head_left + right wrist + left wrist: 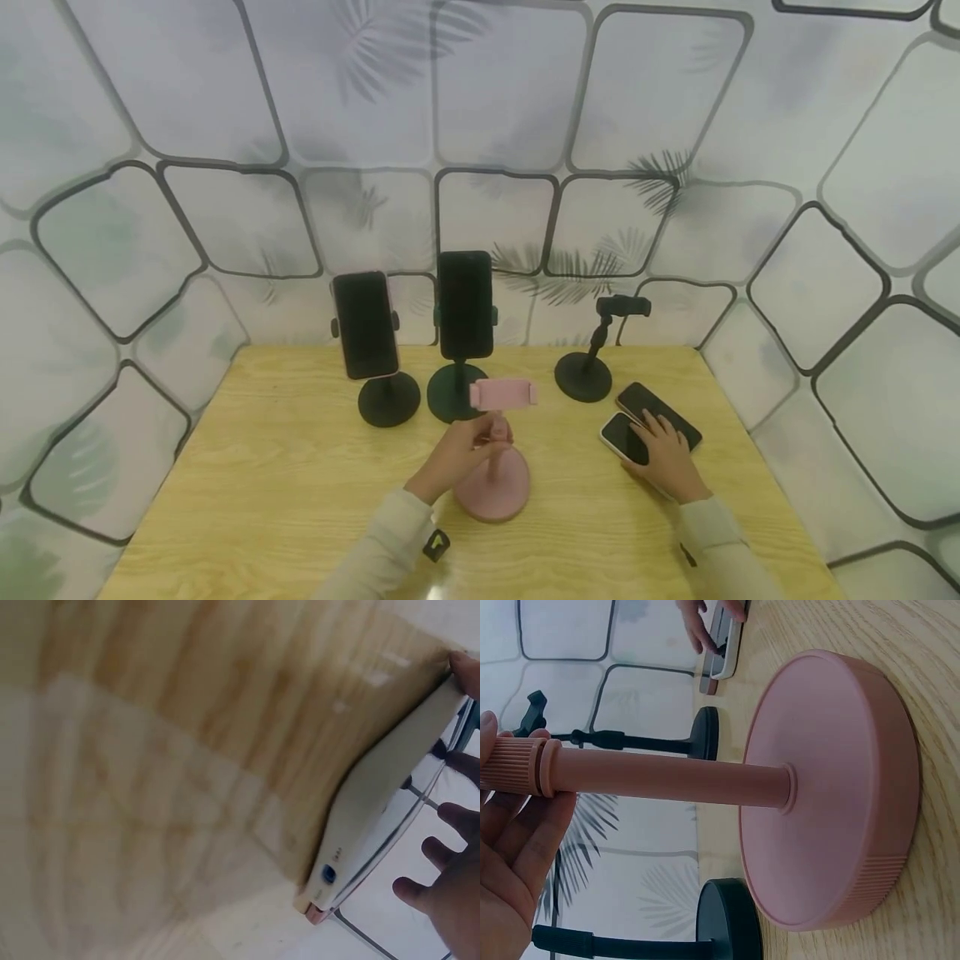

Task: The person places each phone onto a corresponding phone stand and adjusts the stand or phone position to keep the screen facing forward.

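My left hand [459, 454] grips the neck of a pink phone stand [495, 492], just below its holder. In the left wrist view the fingers lie around the ribbed collar, and the round base [817, 795] sits on the wood. The pink holder carries no phone. On the right, my right hand [669, 460] lies over a white-edged phone [624, 437] with its fingers spread. Its thumb is at one edge of that phone in the right wrist view. Right beside it lies a black phone [675, 423], which the fingertips reach toward.
Behind the pink stand, a dark green stand [444, 400] and a black stand [388, 404] each hold an upright phone. A black stand with a bare holder [585, 379] stands back right. Patterned cloth walls [495, 83] enclose the wooden table [300, 500].
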`<state>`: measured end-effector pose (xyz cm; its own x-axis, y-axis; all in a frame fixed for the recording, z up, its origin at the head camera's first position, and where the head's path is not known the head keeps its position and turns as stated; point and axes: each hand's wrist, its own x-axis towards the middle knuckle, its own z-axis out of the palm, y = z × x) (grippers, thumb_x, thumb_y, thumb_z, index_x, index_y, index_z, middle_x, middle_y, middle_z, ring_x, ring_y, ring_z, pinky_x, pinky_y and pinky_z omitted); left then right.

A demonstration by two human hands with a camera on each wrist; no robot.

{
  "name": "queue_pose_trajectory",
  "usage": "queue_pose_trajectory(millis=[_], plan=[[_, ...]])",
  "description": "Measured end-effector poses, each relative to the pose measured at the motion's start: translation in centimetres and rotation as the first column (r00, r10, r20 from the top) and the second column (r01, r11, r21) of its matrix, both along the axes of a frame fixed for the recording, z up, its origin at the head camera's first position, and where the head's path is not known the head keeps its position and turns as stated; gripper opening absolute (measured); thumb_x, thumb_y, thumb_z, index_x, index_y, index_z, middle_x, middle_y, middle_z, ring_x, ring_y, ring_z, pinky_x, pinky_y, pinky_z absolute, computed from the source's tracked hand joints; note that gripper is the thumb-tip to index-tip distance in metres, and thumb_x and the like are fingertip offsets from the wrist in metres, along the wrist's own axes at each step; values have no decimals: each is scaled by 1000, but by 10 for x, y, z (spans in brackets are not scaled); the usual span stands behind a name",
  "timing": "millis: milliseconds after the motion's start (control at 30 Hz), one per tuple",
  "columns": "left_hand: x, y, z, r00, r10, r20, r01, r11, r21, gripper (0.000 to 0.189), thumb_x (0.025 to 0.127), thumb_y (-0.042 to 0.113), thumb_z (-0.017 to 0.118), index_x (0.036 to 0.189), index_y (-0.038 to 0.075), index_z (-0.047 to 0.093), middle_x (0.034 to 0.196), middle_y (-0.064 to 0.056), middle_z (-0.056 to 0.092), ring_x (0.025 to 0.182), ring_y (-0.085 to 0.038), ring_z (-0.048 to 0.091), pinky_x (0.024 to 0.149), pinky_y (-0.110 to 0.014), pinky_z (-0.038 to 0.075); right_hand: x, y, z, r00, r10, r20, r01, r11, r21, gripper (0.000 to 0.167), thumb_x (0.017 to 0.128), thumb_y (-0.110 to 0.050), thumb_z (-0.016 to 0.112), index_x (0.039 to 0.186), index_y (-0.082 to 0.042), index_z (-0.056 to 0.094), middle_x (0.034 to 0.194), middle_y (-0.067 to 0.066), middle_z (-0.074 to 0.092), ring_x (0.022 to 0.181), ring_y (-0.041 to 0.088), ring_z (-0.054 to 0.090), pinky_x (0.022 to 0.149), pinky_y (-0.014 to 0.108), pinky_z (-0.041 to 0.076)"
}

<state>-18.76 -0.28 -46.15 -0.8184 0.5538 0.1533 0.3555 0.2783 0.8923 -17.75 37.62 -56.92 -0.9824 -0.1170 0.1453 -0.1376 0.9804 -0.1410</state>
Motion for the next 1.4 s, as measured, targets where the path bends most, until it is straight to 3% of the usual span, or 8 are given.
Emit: queue_pose_trajectory(millis=[300, 533, 700, 800, 933, 1100, 1233, 1400], plan=[[0, 1, -2, 1000, 11, -6, -11, 1000, -6, 14, 90, 13, 62, 102, 4, 62, 100, -9, 68, 95, -20, 65, 82, -22, 54, 9, -3, -11, 998, 21, 51, -18, 997, -69, 59, 86, -31, 65, 137, -8, 47, 144, 32, 33, 130, 56, 28, 94, 76, 27], [-13, 5, -33, 999, 35, -16, -35, 999, -13, 15, 90, 16, 63, 103, 9, 63, 101, -5, 68, 95, -18, 65, 81, -22, 54, 11, -5, -15, 997, 2, 84, 5, 997, -75, 60, 90, -34, 60, 140, -9, 42, 147, 32, 28, 131, 56, 24, 96, 76, 23], [-15, 3, -38, 1000, 22, -17, -22, 1000, 9, 18, 90, 24, 63, 104, 12, 63, 100, -2, 68, 94, -13, 64, 81, -20, 53, 14, -11, -13, 995, -33, 99, 40, 997, -72, 59, 91, -35, 59, 140, -8, 42, 145, 34, 28, 132, 57, 22, 96, 76, 21], [-14, 3, -38, 1000, 19, -20, -18, 1000, 8, 21, 90, 28, 63, 104, 12, 63, 100, -2, 69, 94, -12, 65, 82, -19, 53, 14, -15, -14, 996, -46, 76, 51, 996, -67, 57, 92, -35, 57, 140, -7, 43, 144, 35, 30, 131, 57, 24, 96, 76, 23], [-14, 3, -37, 999, 24, -29, -24, 1000, -6, 22, 90, 28, 62, 104, 11, 63, 100, -2, 69, 94, -13, 65, 82, -19, 53, 14, -19, -20, 999, -43, -27, 41, 996, -77, 57, 93, -43, 52, 139, -10, 44, 139, 36, 37, 125, 56, 34, 91, 74, 30], [-15, 3, -38, 1000, 24, -14, -24, 1000, 5, 19, 90, 25, 63, 103, 12, 63, 100, -2, 68, 95, -12, 65, 83, -19, 53, 13, -30, -13, 994, -86, -74, 81, 994, -71, 56, 88, -41, 61, 133, -9, 51, 129, 36, 46, 107, 57, 47, 76, 70, 42], [-15, 3, -37, 1000, 29, 6, -30, 999, 26, 18, 89, 21, 64, 105, 13, 63, 102, -2, 68, 96, -15, 65, 84, -23, 54, 9, -39, 2, 989, -149, 12, 149, 986, -77, 58, 81, -31, 71, 128, -3, 54, 122, 37, 49, 96, 55, 51, 64, 64, 48], [-14, 3, -37, 1000, 31, -4, -31, 999, 15, 15, 89, 23, 64, 101, 14, 64, 99, 0, 69, 94, -13, 65, 83, -21, 53, 6, -41, 11, 950, -262, 169, 283, 951, -121, 78, 77, -36, 73, 130, 12, 42, 118, 42, 45, 99, 56, 48, 71, 64, 47]])
